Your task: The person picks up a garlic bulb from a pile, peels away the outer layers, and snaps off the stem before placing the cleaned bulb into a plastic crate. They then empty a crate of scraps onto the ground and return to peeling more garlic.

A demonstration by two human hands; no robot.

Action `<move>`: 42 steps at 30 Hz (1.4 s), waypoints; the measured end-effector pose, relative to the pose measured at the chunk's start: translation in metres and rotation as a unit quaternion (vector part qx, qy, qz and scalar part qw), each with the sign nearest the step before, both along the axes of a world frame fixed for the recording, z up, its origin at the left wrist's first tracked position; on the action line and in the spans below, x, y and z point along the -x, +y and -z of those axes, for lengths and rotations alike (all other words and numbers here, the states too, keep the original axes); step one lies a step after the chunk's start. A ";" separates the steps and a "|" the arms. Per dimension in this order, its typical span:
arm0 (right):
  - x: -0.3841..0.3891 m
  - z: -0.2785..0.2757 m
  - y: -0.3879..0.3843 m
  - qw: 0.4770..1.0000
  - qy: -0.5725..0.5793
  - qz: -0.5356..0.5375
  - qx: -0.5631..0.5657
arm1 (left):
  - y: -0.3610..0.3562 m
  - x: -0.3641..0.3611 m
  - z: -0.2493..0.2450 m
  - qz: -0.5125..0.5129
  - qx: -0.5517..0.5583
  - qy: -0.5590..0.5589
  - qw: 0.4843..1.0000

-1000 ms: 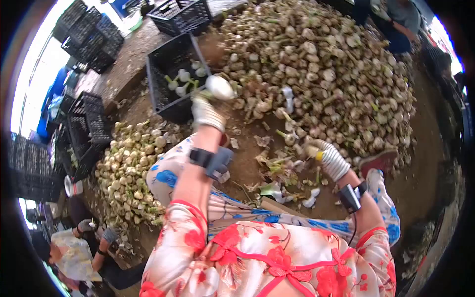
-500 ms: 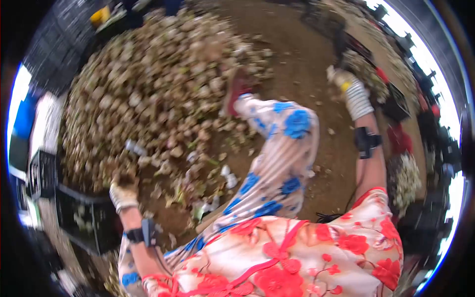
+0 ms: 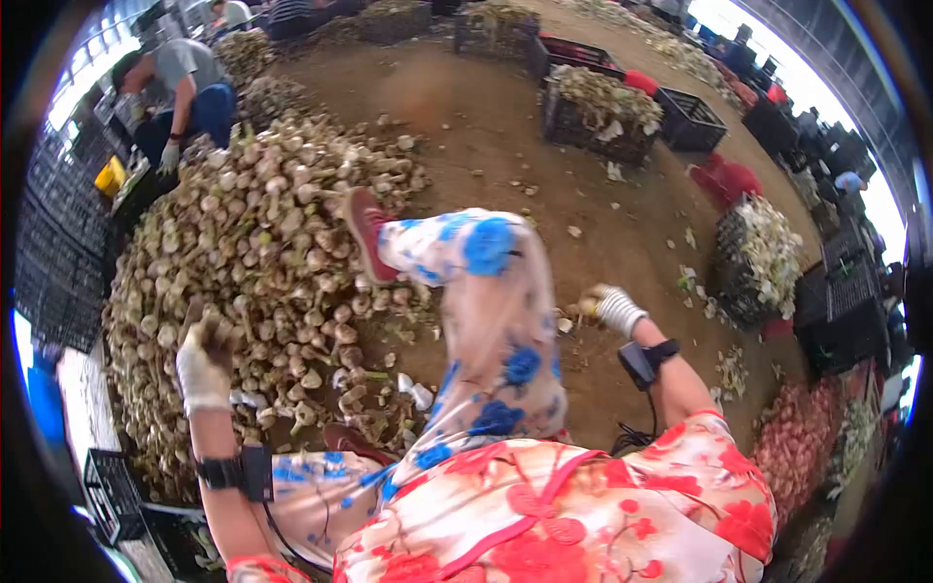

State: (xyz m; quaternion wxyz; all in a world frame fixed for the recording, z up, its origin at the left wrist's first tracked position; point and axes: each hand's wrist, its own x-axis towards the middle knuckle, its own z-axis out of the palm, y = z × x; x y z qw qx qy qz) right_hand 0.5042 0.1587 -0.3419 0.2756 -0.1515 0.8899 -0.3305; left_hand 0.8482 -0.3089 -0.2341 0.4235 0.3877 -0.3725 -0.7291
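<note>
A large heap of garlic bulbs (image 3: 282, 223), with short stems, spreads over the ground in front of me to the left. My left hand (image 3: 204, 364), in a whitish glove with soiled fingertips, reaches over the heap's near edge. Its fingers stand apart, somewhat blurred, and I make out no bulb in them. My right hand (image 3: 614, 309), in a striped white glove, is above the bare dirt right of my raised knee. Its fingers are curled together; whatever they may hold is hidden. Pale scraps (image 3: 416, 392) lie between the heap and my leg.
A full black crate (image 3: 603, 126) stands ahead, beside another black crate (image 3: 690, 121). Pale garlic tops fill a container (image 3: 763, 257) at right, with a pinkish mesh sack (image 3: 797, 437) nearer me. Another person (image 3: 185, 92) bends at the heap's far left.
My right hand has come back from far out at right to near my knee. My left hand has shifted left and slightly up. The view has turned rightward, revealing more crates.
</note>
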 end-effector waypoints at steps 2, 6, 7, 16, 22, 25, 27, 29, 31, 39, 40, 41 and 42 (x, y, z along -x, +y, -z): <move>0.003 -0.042 -0.039 0.968 0.130 -0.002 0.214 | -0.020 0.006 0.001 0.069 0.073 0.007 0.995; -0.055 -0.167 -0.106 0.880 0.073 -0.028 0.468 | 0.005 0.040 -0.008 0.121 0.051 0.049 0.990; -0.070 -0.176 -0.116 0.872 0.068 -0.012 0.485 | 0.008 0.045 0.002 0.127 0.023 0.042 0.991; -0.024 -0.118 -0.183 0.917 0.305 -0.252 0.059 | -0.002 0.041 0.012 0.133 -0.050 -0.142 0.980; 0.020 -0.113 -0.221 0.914 0.253 -0.300 -0.101 | -0.047 0.049 0.043 0.114 -0.154 -0.153 0.969; 0.037 -0.116 -0.232 0.910 0.205 -0.343 -0.114 | -0.053 0.074 0.044 0.146 -0.172 -0.185 0.957; 0.045 -0.125 -0.239 0.909 0.151 -0.365 -0.133 | -0.052 0.095 0.046 0.169 -0.222 -0.191 0.941; 0.052 -0.136 -0.237 0.913 0.079 -0.372 -0.151 | -0.048 0.111 0.056 0.219 -0.237 -0.239 0.916; 0.057 -0.141 -0.224 0.919 0.032 -0.361 -0.154 | -0.033 0.112 0.093 0.228 -0.238 -0.260 0.907; 0.048 -0.157 -0.154 0.965 -0.106 -0.174 -0.168 | 0.098 0.196 0.017 0.418 -0.336 -0.311 0.784; 0.049 -0.164 -0.147 0.969 -0.115 -0.151 -0.156 | 0.101 0.242 -0.033 0.440 -0.353 -0.285 0.775; 0.047 -0.172 -0.139 0.972 -0.127 -0.129 -0.147 | 0.105 0.273 -0.062 0.485 -0.304 -0.296 0.764; 0.042 -0.175 -0.127 0.976 -0.122 -0.121 -0.132 | 0.101 0.294 -0.076 0.533 -0.226 -0.282 0.765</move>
